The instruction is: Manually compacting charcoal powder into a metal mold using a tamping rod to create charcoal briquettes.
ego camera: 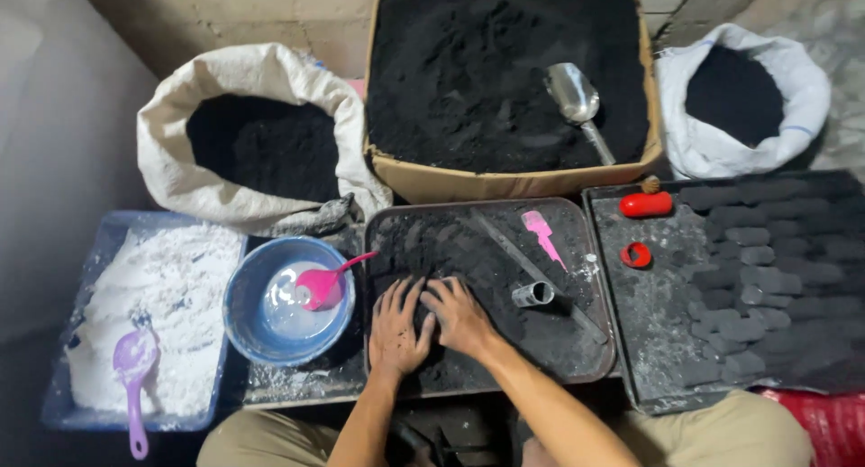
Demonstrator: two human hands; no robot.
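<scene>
Dim floor, left hand (396, 327), right hand (459, 316) pressing black powder (468, 260), tray (378, 224)

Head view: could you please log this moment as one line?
left hand: flat on black powder | right hand: on powder | tray: holds powder, metal tube

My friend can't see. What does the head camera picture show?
Two bare hands, the left hand and right hand, press flat into black powder on a dark tray. Around it sit a cardboard box of black powder with a metal scoop, a blue bowl and a tub of white powder.
</scene>
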